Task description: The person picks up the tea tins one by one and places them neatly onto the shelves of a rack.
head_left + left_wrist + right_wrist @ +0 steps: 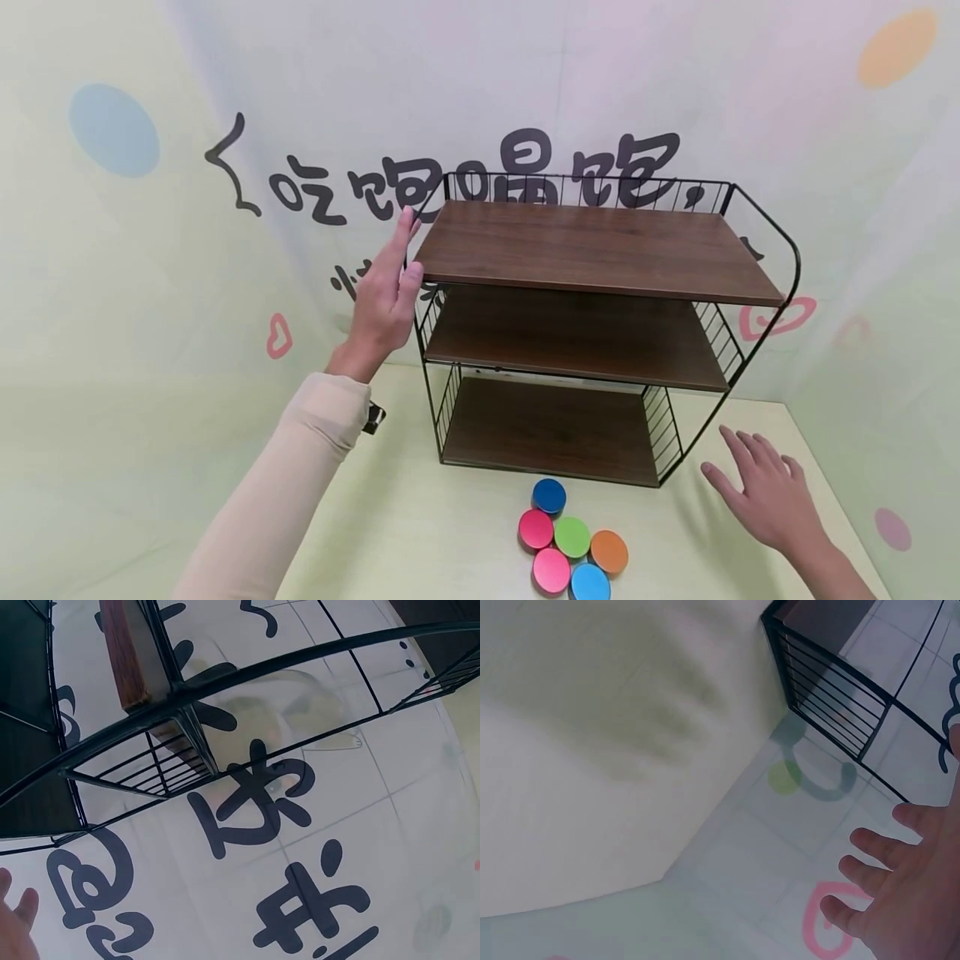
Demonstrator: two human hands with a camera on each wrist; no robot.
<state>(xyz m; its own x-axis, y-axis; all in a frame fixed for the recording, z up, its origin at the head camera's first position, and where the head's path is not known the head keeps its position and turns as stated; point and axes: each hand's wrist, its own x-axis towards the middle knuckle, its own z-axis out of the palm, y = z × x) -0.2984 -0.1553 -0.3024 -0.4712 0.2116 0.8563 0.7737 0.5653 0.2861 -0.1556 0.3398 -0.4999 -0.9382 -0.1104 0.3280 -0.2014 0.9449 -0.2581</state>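
Note:
A three-tier rack with dark brown wooden boards and a black wire frame stands on the table. My left hand is raised beside the rack's upper left side, fingers straight; whether it touches the frame I cannot tell. Only a few fingertips of that hand show in the left wrist view. My right hand hovers over the table to the right of the rack's base, fingers spread and holding nothing. Its spread fingers also appear in the right wrist view.
In front of the rack sits a cluster of several round, flat-topped pieces, among them a dark blue one, a green one and an orange one. A pale table lies below. Printed cloth hangs behind and at the sides.

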